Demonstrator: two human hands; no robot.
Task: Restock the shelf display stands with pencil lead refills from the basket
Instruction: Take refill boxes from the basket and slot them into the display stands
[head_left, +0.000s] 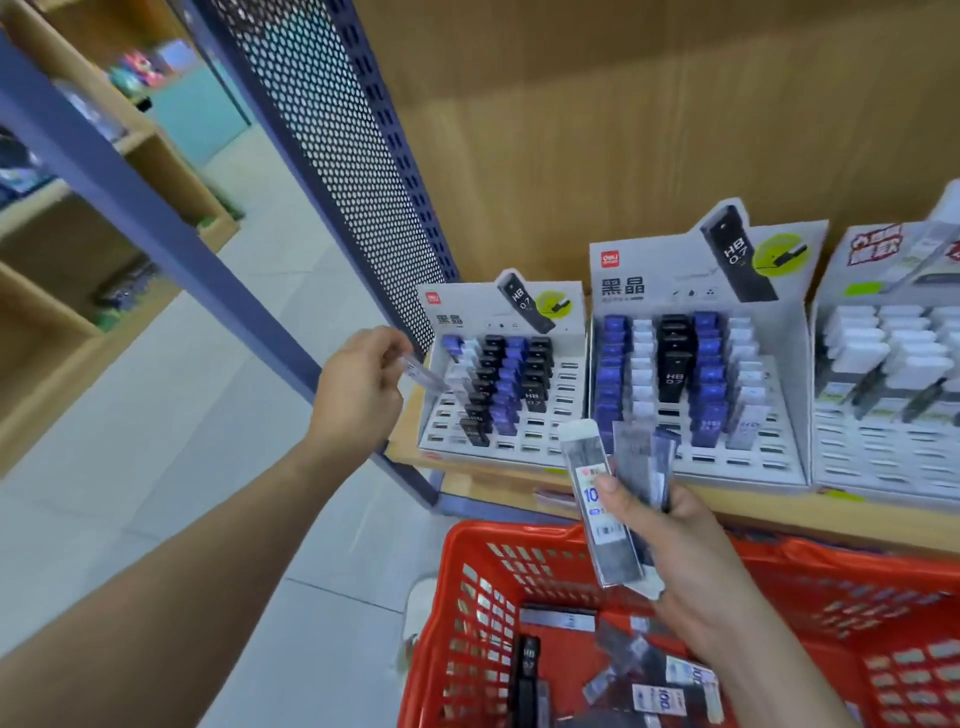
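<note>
My left hand (361, 384) pinches one clear lead refill case (423, 375) at the left edge of the small display stand (566, 434), which holds rows of black, blue and clear refills. My right hand (675, 540) grips a fan of several clear refill cases (602, 499) above the red basket (467, 597). More refill cases (654, 691) lie loose on the basket floor. A larger display stand (789, 395) stands to the right, filled with blue, black and clear refills.
A third stand (883, 452) with white-capped refills sits at the far right of the wooden shelf (509, 478). A blue perforated metal panel (337, 156) and blue post (156, 218) rise at left. Tiled floor and other shelving lie beyond.
</note>
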